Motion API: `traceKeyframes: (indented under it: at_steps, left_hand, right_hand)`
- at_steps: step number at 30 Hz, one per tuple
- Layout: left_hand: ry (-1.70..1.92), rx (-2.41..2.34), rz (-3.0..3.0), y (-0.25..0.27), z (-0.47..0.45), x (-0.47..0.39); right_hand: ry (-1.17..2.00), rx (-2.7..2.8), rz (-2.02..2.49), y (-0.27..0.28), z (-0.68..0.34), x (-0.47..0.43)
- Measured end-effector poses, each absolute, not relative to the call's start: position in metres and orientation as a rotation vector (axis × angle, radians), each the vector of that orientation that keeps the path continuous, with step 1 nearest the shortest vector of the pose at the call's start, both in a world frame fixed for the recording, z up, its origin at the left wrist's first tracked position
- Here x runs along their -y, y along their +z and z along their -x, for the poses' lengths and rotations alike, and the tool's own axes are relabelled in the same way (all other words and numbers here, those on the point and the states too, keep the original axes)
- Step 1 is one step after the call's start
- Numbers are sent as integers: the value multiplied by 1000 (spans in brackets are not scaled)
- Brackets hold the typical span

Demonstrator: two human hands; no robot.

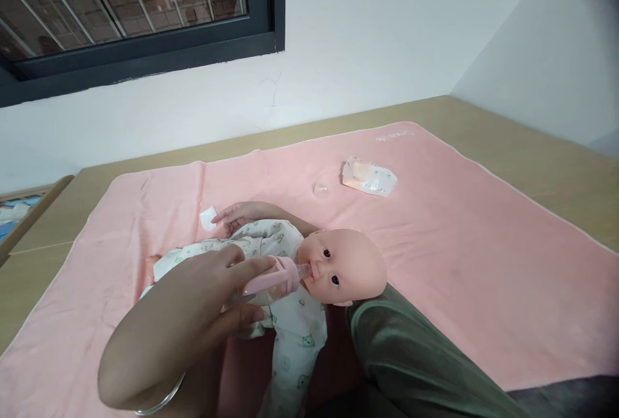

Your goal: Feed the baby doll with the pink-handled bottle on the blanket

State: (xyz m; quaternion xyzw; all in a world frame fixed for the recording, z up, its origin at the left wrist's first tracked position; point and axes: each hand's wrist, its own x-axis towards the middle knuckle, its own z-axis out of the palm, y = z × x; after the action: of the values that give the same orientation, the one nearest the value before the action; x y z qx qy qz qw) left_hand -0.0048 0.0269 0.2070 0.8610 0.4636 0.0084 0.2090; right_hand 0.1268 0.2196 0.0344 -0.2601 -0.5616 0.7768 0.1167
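A baby doll point(348, 266) in a white printed outfit lies on its back, its bald head near my green-trousered knee. My left hand point(232, 289) is closed around a baby bottle point(285, 276) with a pink collar and handle. The bottle is tilted and its nipple touches the doll's mouth. My right arm passes behind the doll's neck. On the doll's far side my right hand point(239, 213) rests with fingers loosely stretched out, its palm hidden. A small white square point(208, 218) lies at those fingertips; I cannot tell whether they touch it.
A pink blanket point(459, 263) covers much of the wooden surface point(512, 128). Beyond the doll lie a clear dome-shaped cap point(321, 189) and a white plastic packet point(369, 177). A dark-framed barred window point(193, 44) is set in the white wall.
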Motion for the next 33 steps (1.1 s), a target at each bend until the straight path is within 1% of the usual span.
traceKeyframes:
  at_steps: [5, 10, 19, 25, 33]
  left_hand:
    - [-68, -1243, -2419, 204, 7, -29]
    - [-120, -1253, -2430, 208, 6, -28]
    - [-101, -1267, -2346, 209, 4, -26]
    - [-46, -1299, -2211, 211, 3, -26]
    - [-105, -1323, -2262, 208, 5, -26]
  right_hand:
    - [2343, 1574, 750, 30, -126, -221]
    - [2337, 1550, 765, 35, -126, -217]
    - [2349, 1574, 687, 15, -123, -229]
    - [2270, 1643, 691, 24, -128, -225]
    - [2306, 1640, 688, 20, -125, -229]
